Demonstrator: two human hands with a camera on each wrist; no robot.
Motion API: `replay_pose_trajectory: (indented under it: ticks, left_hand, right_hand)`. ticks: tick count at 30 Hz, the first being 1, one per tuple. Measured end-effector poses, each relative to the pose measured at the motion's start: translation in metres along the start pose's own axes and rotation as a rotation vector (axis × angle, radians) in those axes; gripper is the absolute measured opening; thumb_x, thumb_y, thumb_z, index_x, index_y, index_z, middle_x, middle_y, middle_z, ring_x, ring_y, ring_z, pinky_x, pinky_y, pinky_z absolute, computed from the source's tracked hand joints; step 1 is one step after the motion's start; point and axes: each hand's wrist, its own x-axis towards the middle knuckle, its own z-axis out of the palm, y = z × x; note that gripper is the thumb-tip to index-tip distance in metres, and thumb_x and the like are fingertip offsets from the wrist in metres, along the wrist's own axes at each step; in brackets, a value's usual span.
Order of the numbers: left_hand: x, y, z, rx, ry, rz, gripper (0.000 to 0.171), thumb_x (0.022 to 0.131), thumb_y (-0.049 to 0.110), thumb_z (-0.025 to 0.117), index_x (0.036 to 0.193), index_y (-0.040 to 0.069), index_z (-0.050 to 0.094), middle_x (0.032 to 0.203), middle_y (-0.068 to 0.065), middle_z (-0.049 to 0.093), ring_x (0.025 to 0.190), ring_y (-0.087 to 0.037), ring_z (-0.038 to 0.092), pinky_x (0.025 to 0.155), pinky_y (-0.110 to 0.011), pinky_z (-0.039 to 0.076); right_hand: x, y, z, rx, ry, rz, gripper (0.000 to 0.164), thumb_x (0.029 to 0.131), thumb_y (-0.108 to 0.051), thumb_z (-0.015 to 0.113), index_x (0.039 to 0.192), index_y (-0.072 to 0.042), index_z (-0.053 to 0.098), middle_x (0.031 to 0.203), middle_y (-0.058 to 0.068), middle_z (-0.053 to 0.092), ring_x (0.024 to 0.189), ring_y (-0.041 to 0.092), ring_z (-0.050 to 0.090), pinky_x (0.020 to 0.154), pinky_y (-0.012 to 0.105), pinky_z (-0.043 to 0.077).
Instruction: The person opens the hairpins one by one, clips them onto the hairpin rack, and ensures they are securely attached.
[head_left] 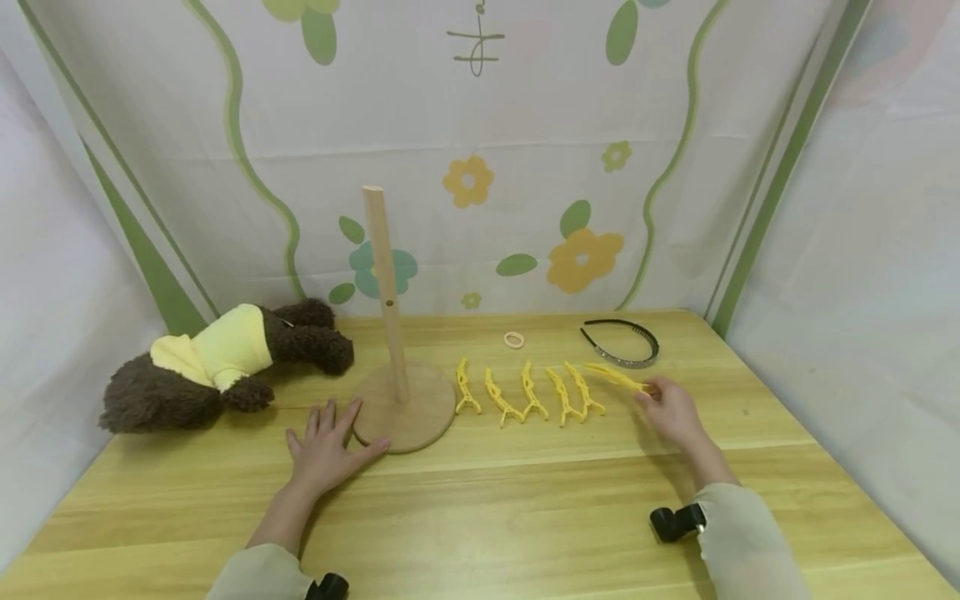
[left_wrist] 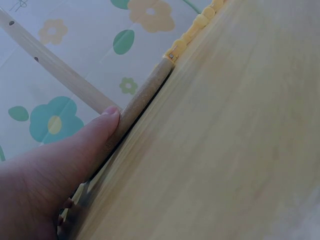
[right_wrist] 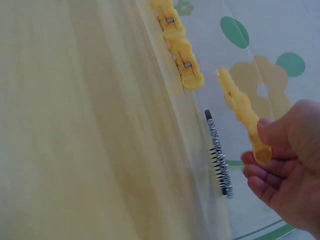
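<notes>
My right hand [head_left: 672, 411] pinches a yellow hair clip [right_wrist: 242, 107] by its handle end, between thumb and fingers. Raised off the table, that clip points leftward in the head view, close to the black headband. Several more yellow hair clips [head_left: 531, 392] lie in a row to the left of it. With fingers spread, my left hand [head_left: 324, 450] rests at the near left rim of a round wooden base [head_left: 427, 421]. Its thumb [left_wrist: 107, 120] lies on the base's edge. From that base rises an upright wooden post [head_left: 383, 262] with small holes.
A black headband [head_left: 645, 362] with a glittering band and a small pale ring [head_left: 513, 340] lie toward the back of the wooden table [head_left: 495, 517]. On the left lies a dark brown plush toy [head_left: 168, 398] in a yellow shirt. Flower-printed cloth [head_left: 525, 117] hangs behind.
</notes>
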Motion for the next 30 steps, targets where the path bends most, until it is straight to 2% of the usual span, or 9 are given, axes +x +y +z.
replay_pose_trajectory:
  ticks: [6,11,17,25,30]
  left_hand:
    - [-0.001,-0.001,-0.001,0.001,-0.002,-0.005,0.091,0.069,0.069,0.047,0.137,0.012,0.026,0.136,-0.029,0.013,0.122,-0.046,0.002,0.082,-0.067,-0.009]
    - [-0.002,-0.002,-0.002,-0.001,-0.006,-0.011,0.091,0.07,0.069,0.047,0.137,0.012,0.025,0.136,-0.029,0.012,0.122,-0.046,0.002,0.082,-0.067,-0.01]
    - [-0.001,-0.003,-0.003,0.008,-0.006,-0.011,0.091,0.069,0.069,0.046,0.137,0.012,0.025,0.136,-0.029,0.013,0.122,-0.047,0.002,0.082,-0.067,-0.009]
    - [0.0,-0.001,-0.002,0.0,0.003,-0.004,0.091,0.069,0.069,0.047,0.137,0.012,0.027,0.136,-0.029,0.014,0.122,-0.047,0.003,0.081,-0.068,-0.009]
    - [0.0,-0.001,0.0,-0.003,0.005,-0.002,0.092,0.068,0.07,0.047,0.137,0.012,0.027,0.136,-0.029,0.015,0.122,-0.046,0.003,0.081,-0.068,-0.009]
  right_hand:
    - [0.006,-0.019,0.005,0.009,-0.047,-0.105,0.029,0.085,-0.01,0.054,0.106,0.01,0.051,0.087,0.018,0.057,0.077,0.028,0.054,0.063,0.038,0.046]
    - [0.012,-0.05,0.015,0.063,-0.083,-0.174,0.028,0.084,-0.012,0.057,0.106,0.006,0.053,0.084,0.009,0.055,0.076,0.022,0.05,0.063,0.035,0.043]
    - [0.023,-0.088,0.038,0.136,-0.105,-0.278,0.023,0.082,-0.012,0.059,0.1,0.004,0.056,0.079,0.005,0.053,0.072,0.018,0.049,0.062,0.032,0.042]
    - [0.037,-0.128,0.074,0.207,-0.176,-0.328,0.016,0.08,-0.006,0.061,0.095,0.002,0.058,0.077,0.003,0.055,0.069,0.016,0.05,0.06,0.028,0.043]
    - [0.042,-0.146,0.094,0.228,-0.221,-0.314,0.015,0.081,-0.009,0.06,0.094,-0.001,0.059,0.079,0.002,0.056,0.07,0.014,0.052,0.061,0.027,0.044]
